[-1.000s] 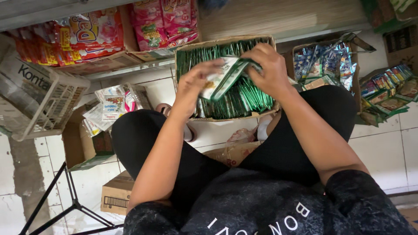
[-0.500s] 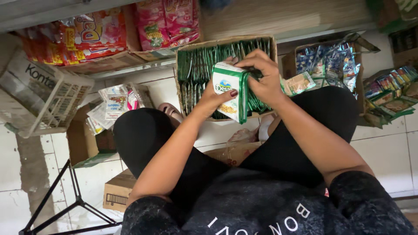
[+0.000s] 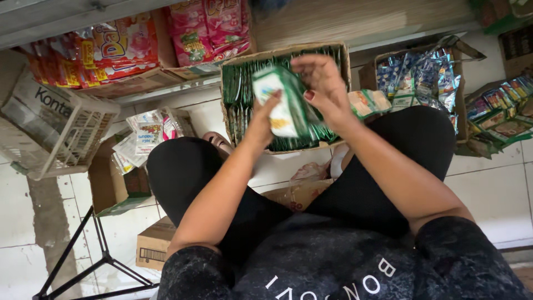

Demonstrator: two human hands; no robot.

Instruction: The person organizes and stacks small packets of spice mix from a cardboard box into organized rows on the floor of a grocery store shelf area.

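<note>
I hold a stack of green and white sachets [image 3: 284, 103] between both hands, above an open cardboard box [image 3: 340, 55] packed with more green sachets [image 3: 239, 91]. My left hand [image 3: 264, 119] grips the stack from below and the left side. My right hand [image 3: 322, 89] clasps its top and right side, fingers curled over it. The box rests on the floor in front of my knees, which are in black trousers.
A white plastic basket [image 3: 53, 130] lies at the left. Red snack packets [image 3: 119, 47] fill a low shelf. Boxes of blue sachets [image 3: 422, 72] and green packets [image 3: 499, 108] stand at the right. A small carton [image 3: 155, 244] and a black stand leg [image 3: 72, 253] sit at the lower left.
My hands have lifted the stack out of the box and turned it upright, and both now close around it a little higher and to the left.
</note>
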